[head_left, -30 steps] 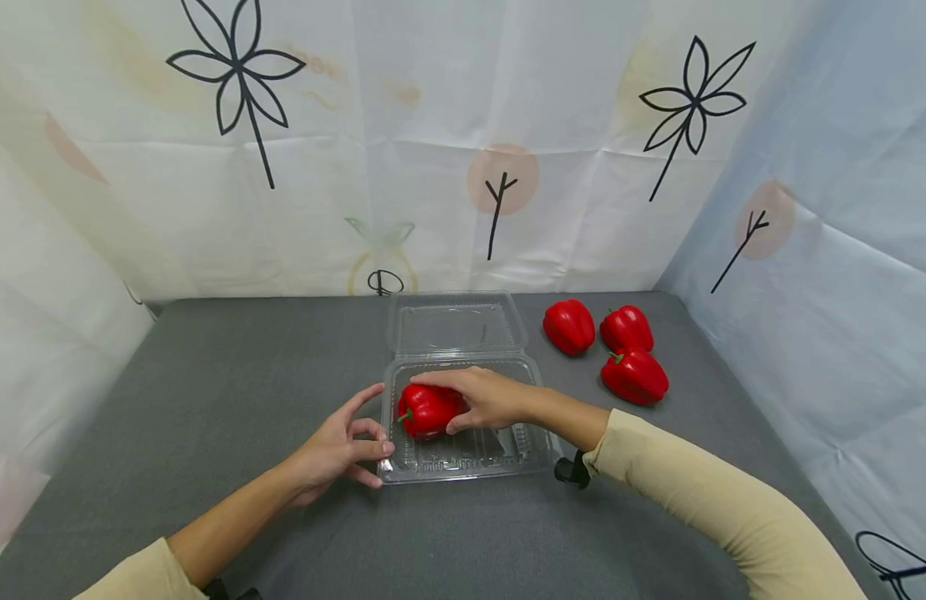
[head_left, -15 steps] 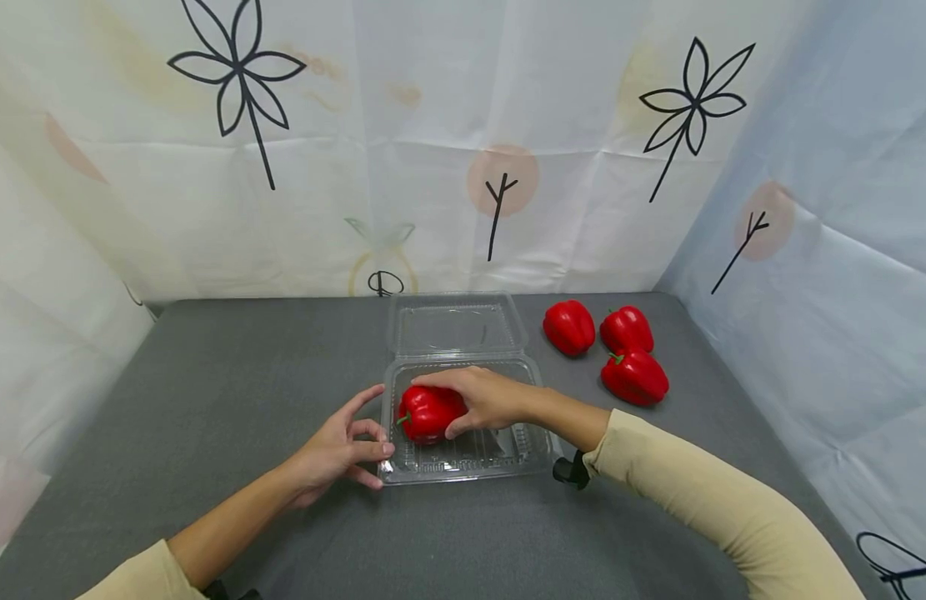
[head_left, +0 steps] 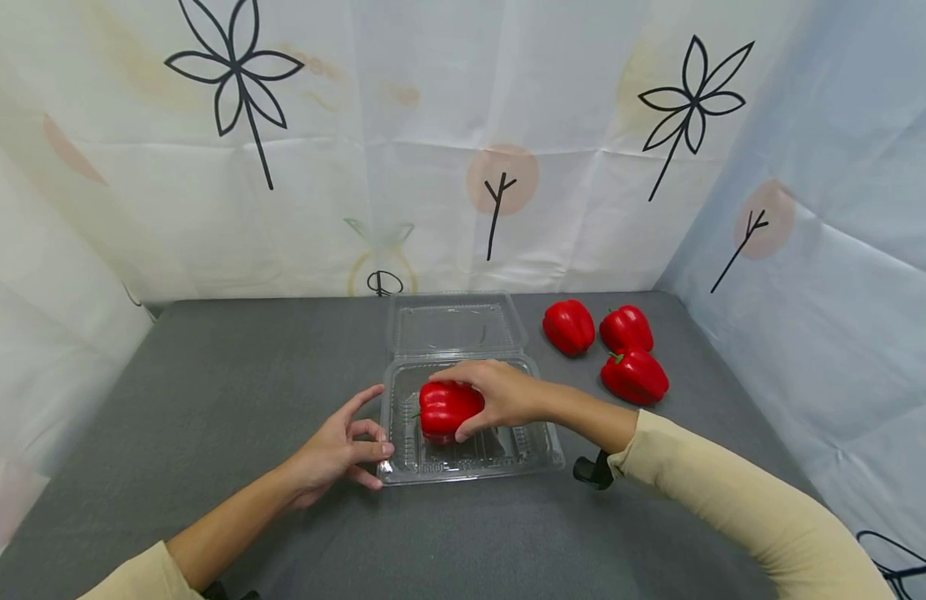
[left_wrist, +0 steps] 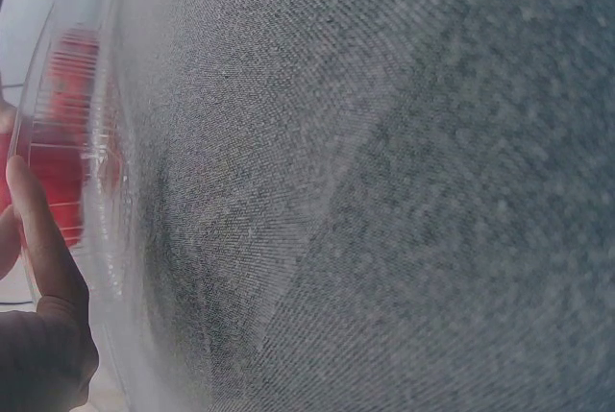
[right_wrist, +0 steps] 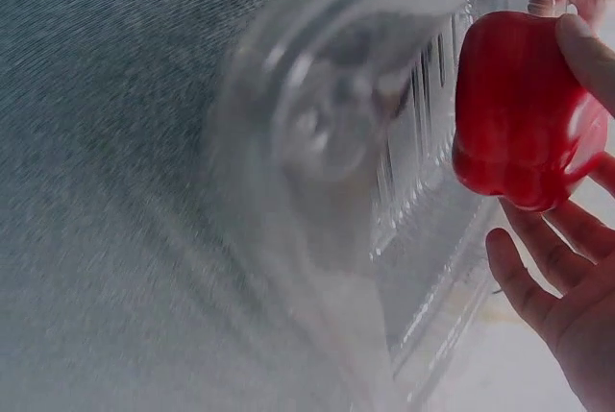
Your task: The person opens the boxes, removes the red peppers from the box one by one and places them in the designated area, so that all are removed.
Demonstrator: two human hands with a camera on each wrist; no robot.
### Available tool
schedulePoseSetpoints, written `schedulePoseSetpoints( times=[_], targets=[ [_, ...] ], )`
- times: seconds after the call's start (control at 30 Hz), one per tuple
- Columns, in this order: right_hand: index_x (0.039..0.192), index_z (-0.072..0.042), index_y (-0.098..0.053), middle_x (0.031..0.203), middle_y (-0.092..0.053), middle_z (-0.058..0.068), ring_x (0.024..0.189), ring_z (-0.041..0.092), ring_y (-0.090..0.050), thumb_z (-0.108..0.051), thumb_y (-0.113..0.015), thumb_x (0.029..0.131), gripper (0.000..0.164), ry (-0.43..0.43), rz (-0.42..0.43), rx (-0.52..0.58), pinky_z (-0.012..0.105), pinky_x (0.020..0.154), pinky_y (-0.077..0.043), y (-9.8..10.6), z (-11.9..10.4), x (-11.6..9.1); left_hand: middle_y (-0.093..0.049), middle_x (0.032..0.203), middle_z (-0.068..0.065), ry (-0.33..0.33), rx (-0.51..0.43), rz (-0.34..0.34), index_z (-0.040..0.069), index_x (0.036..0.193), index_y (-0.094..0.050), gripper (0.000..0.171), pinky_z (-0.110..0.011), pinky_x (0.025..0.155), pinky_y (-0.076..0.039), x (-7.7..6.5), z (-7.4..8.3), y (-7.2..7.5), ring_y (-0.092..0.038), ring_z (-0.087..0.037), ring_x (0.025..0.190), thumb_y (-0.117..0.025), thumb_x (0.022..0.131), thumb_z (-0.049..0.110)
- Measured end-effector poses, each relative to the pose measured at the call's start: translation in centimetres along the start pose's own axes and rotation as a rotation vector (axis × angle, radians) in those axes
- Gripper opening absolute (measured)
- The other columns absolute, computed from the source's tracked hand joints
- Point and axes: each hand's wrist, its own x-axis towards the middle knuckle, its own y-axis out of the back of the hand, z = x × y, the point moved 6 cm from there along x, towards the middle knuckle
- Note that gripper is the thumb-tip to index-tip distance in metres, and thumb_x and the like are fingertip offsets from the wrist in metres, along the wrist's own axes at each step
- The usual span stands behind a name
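My right hand (head_left: 503, 396) grips a red bell pepper (head_left: 445, 412) with thumb and fingers, over the base of a clear plastic clamshell container (head_left: 473, 477). In the right wrist view the bell pepper (right_wrist: 514, 105) shows between the thumb and fingers, with ridged plastic behind it. At the container's left edge, my left hand (head_left: 342, 454) holds the rim, its index finger reaching along the side. The left wrist view shows a finger (left_wrist: 43, 234) against the container's clear wall (left_wrist: 101, 143), with blurred red visible through the plastic.
Three more red bell peppers lie at the back right of the grey table (head_left: 245, 383): one on the left (head_left: 569, 327), one behind (head_left: 626, 328) and one in front (head_left: 634, 377). The container's lid (head_left: 458, 327) lies folded back toward the patterned curtain (head_left: 432, 108).
My right hand has shifted to the right with the bell pepper, which was closer to the container's left wall before. The left hand stays at the rim.
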Motion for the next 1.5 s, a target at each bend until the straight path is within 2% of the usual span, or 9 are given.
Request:
schedulePoseSetpoints(
  times=[0.2,0.43,0.67,0.93,1.2,1.5],
  targets=[
    [0.142,-0.011,-0.053,0.131,-0.060,0.003,0.113,0.019,-0.057,-0.032,-0.085,0.079,0.074,-0.009,0.073,-0.004,0.029,0.086,-0.053,1.6,0.4,-1.7,-0.054,0.094,-0.009,-0.010,0.007,-0.005,0.017,0.158,-0.010,0.094,-0.045,0.065,-0.060,-0.1,0.1,-0.1,-0.061,-0.021,0.081,-0.071,0.089,0.001],
    [0.144,-0.017,-0.052,0.127,-0.059,0.002,0.111,0.020,-0.056,-0.033,-0.085,0.078,0.075,-0.075,0.132,0.029,0.030,0.082,-0.055,3.5,1.5,-3.8,-0.054,0.093,-0.007,-0.014,0.001,-0.001,0.019,0.158,-0.012,0.094,-0.045,0.065,-0.060,0.1,-0.1,-0.1,-0.061,-0.019,0.081,-0.071,0.088,-0.001],
    [0.140,-0.016,-0.055,0.121,-0.062,0.000,0.104,0.019,-0.058,-0.030,-0.087,0.075,0.074,-0.088,0.257,0.031,0.033,0.079,-0.056,5.3,2.8,-5.6,-0.054,0.092,-0.006,-0.025,0.004,-0.011,0.018,0.158,-0.010,0.095,-0.045,0.065,-0.060,0.1,-0.1,-0.2,-0.060,-0.019,0.081,-0.072,0.087,0.000],
    [0.139,-0.015,-0.056,0.120,-0.062,0.001,0.102,0.019,-0.058,-0.029,-0.087,0.073,0.074,-0.104,0.334,0.023,0.036,0.080,-0.055,5.8,4.3,-7.8,-0.054,0.092,-0.007,-0.028,0.006,-0.013,0.016,0.158,-0.009,0.096,-0.044,0.064,-0.060,-0.1,0.1,-0.3,-0.061,-0.019,0.081,-0.071,0.088,-0.001],
    [0.140,-0.017,-0.054,0.127,-0.059,0.003,0.105,0.022,-0.057,-0.030,-0.089,0.071,0.079,-0.183,0.397,0.019,0.038,0.079,-0.056,6.6,5.6,-9.8,-0.054,0.093,-0.007,-0.012,0.007,0.000,0.018,0.158,-0.011,0.096,-0.046,0.065,-0.060,0.1,-0.2,-0.2,-0.061,-0.019,0.081,-0.073,0.087,0.001],
    [0.141,-0.013,-0.053,0.124,-0.061,0.008,0.103,0.026,-0.059,-0.027,-0.087,0.076,0.075,-0.239,0.500,0.010,0.045,0.077,-0.058,7.7,7.2,-11.8,-0.054,0.093,-0.006,-0.010,0.009,0.005,0.018,0.158,-0.010,0.096,-0.046,0.065,-0.060,0.1,-0.2,-0.1,-0.061,-0.019,0.081,-0.073,0.087,0.002]
  ],
)
